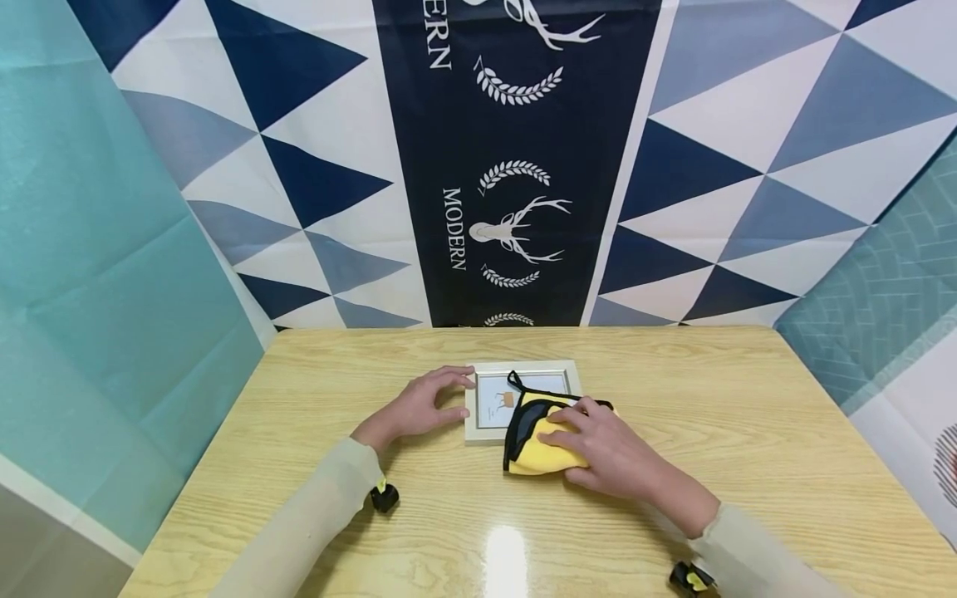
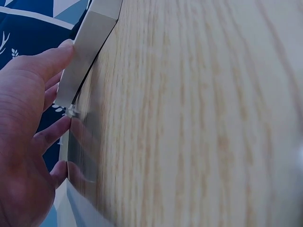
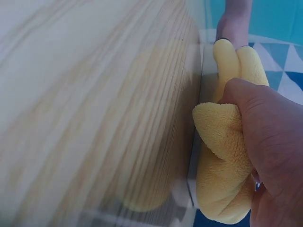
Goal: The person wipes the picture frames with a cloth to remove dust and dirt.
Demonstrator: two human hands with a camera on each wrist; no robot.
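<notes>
A cream picture frame (image 1: 523, 367) lies flat on the wooden table, with a small orange picture on its pale inner sheet. At its left end, my left hand (image 1: 420, 404) holds the frame's edge, the thumb on the side and curved fingers by the far corner. My right hand (image 1: 609, 448) grips a bunched yellow cloth (image 1: 549, 453) with black trim and a hanging loop. That cloth covers the frame's near right part. In the right wrist view, its fluffy yellow folds (image 3: 222, 175) bulge out beside the thumb.
The light wooden table (image 1: 336, 365) has a bright light reflection near its front. A patterned cloth (image 1: 523, 166) with triangles and deer heads hangs behind its back edge. Black camera straps (image 1: 385, 497) sit at both wrists.
</notes>
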